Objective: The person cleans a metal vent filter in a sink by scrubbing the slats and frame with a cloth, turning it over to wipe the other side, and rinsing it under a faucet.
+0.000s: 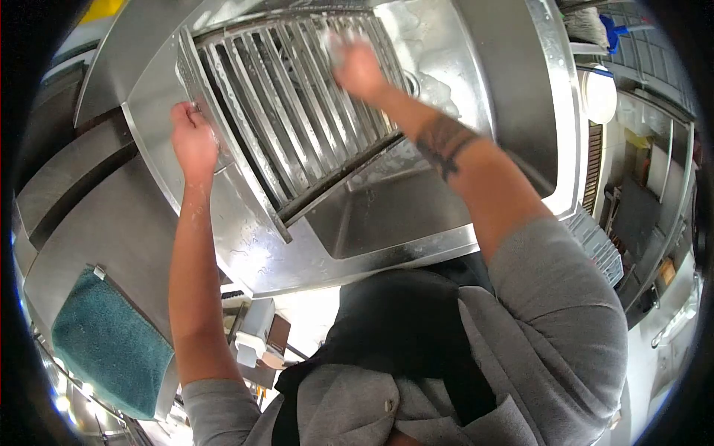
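Observation:
A metal baffle grease filter (309,160) with long parallel slats lies tilted across the sink (416,201), wet and streaked with suds. My left hand (195,141) is closed at the filter's left side, fingers curled against its frame. Over the slats near the upper right, my right hand (361,70) presses a greyish-white scouring pad (337,48), both smeared by motion. Foam (431,93) clings to the basin beside the right forearm.
A green towel (111,342) hangs over a steel surface on the left. Wet steel counter (256,260) borders the sink in front of me. To the right are a grey plastic crate (595,245), a white round container (599,95) and a brush with blue parts (611,33).

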The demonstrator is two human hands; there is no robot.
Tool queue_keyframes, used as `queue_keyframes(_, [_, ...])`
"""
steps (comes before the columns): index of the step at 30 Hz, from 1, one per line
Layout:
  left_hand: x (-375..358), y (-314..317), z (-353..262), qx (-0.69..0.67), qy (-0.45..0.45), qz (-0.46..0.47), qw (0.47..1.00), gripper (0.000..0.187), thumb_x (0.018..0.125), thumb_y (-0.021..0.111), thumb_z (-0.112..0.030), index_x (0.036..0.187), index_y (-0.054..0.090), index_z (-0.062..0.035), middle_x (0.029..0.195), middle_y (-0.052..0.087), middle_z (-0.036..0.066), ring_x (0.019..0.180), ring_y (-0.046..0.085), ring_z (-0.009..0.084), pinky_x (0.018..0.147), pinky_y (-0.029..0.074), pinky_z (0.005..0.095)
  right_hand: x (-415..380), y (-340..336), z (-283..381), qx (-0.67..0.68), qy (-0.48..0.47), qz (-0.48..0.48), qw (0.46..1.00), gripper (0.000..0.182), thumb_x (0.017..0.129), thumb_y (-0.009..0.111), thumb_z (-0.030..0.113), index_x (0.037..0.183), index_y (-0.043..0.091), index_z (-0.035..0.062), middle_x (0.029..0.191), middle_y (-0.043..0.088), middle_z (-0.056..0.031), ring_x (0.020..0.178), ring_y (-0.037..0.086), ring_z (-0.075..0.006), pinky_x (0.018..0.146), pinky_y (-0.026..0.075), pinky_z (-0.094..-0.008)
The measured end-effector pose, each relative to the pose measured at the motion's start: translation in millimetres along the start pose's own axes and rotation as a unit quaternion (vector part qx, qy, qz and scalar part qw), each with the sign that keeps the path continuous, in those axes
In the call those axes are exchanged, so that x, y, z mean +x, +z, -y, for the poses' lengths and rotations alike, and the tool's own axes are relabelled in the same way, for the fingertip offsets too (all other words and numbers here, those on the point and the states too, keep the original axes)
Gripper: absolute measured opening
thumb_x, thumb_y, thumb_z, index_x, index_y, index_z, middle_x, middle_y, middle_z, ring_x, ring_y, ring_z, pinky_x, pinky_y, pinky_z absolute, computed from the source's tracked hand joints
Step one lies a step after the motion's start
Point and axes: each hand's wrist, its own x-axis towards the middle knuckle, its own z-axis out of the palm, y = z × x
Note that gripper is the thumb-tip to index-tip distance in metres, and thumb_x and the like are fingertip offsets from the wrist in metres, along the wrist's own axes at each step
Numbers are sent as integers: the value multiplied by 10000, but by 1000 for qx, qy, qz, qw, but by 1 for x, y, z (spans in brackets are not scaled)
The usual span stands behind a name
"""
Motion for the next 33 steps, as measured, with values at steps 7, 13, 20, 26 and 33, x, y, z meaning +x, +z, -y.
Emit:
queue_keyframes(7, [0, 3, -1, 2, -18, 8, 1000, 213, 1041, 475, -174, 1171, 568, -34, 993, 699, 256, 914, 686, 440, 815, 519, 474, -121, -1, -4, 76, -42, 62, 994, 603, 833, 494, -110, 1430, 547, -42, 1454, 529, -302, 1389, 488, -440, 1238, 353, -507])
queue_keyframes(13, [1, 1, 2, -3, 18, -10, 1000, 224, 1034, 486, -189, 1180, 581, -47, 984, 706, 251, 911, 692, 440, 821, 522, 479, 74, 13, -8, 33, -78, -188, 978, 373, 759, 657, 97, 1098, 746, -32, 1034, 710, -296, 969, 690, -422, 951, 547, -475])
queue_keyframes(20, [-4, 0, -5, 4, 29, -37, 999, 214, 1024, 529, -168, 1168, 631, -47, 995, 711, 228, 906, 697, 419, 828, 530, 466, -110, 17, -16, 53, -47, -54, 996, 301, 859, 671, 54, 1154, 720, 24, 1202, 709, -183, 998, 712, -353, 938, 594, -440])
queue_keyframes(26, [-13, -7, -21, -26, 128, -93, 987, 308, 1060, 543, -220, 1284, 658, -41, 1423, 586, 174, 1259, 598, 325, 1047, 474, 392, -137, -50, -6, 332, 194, 135, 913, 300, 924, 738, 117, 1223, 740, 140, 1285, 676, -146, 1231, 636, -253, 1019, 569, -368])
queue_keyframes(33, [-27, 3, -33, -260, 123, 22, 957, 562, 1100, 491, -233, 1579, 357, 27, 1674, 327, 139, 1554, 277, 256, 1269, 186, 360, -136, 31, 29, 225, -18, -94, 970, 494, 841, 679, -22, 1270, 743, 214, 1341, 589, -242, 1226, 580, -404, 1065, 507, -459])
